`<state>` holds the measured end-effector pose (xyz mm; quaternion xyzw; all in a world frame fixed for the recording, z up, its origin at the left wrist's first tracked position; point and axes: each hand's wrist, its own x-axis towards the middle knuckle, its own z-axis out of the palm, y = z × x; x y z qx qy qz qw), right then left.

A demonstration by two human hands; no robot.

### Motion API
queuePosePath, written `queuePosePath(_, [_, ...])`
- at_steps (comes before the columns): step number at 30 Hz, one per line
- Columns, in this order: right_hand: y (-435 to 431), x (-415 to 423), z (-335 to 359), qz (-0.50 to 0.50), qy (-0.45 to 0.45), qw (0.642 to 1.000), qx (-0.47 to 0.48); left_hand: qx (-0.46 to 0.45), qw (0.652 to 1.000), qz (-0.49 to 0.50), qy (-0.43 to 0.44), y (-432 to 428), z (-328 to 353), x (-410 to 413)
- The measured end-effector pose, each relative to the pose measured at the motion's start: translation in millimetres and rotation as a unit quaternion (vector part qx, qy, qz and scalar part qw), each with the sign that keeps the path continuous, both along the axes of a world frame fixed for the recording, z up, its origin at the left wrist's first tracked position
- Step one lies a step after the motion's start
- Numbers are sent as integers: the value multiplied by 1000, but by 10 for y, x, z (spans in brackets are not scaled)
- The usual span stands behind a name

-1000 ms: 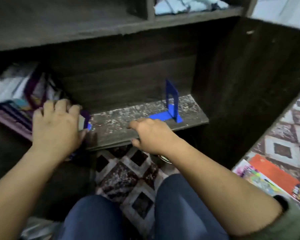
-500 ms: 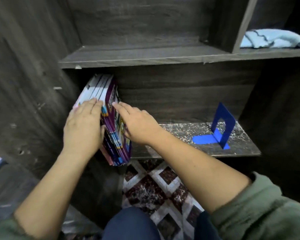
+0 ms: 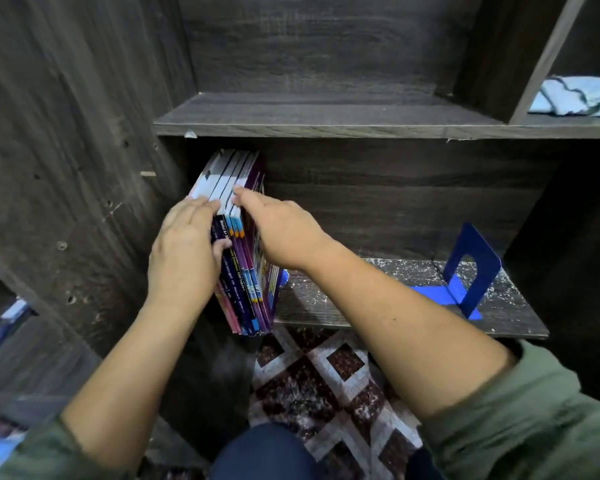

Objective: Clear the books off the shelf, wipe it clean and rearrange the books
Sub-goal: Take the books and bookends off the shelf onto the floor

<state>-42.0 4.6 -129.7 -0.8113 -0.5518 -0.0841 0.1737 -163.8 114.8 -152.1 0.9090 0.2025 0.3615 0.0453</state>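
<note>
At the left end of the lower shelf [image 3: 361, 303], a stack of thin books [image 3: 245, 282] stands upright, leaning on the side wall, its bottom corners jutting past the front edge. The left hand [image 3: 184, 258] lies on the stack's left side, fingers [image 3: 201, 207] nearly straight and together over the top edge, thumb on the spines. The right hand [image 3: 284, 237] presses the other side.

To lift cleanly, squeeze evenly from both sides, keep the spines level and draw the whole stack straight out, or the slim middle books may slip. The speckled dust suggests wiping comes next. The blue bookend [image 3: 471, 268] stands well apart.

The right hand's back hides all but its forefinger, so I cannot tell whether its fingers curl round the stack. Most titles are unreadable.
</note>
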Motion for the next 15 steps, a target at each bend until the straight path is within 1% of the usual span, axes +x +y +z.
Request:
queuePosePath(6, [-1, 24, 28, -5, 25, 1000, 18, -10, 1000, 12, 0, -66, 9, 30])
queuePosePath(11, [6, 25, 89, 1, -1, 1000, -26, -29, 999, 37, 11, -73, 49, 34])
queuePosePath(15, [41, 49, 47, -4, 25, 1000, 5, -40, 998, 42, -1, -105, 92, 22])
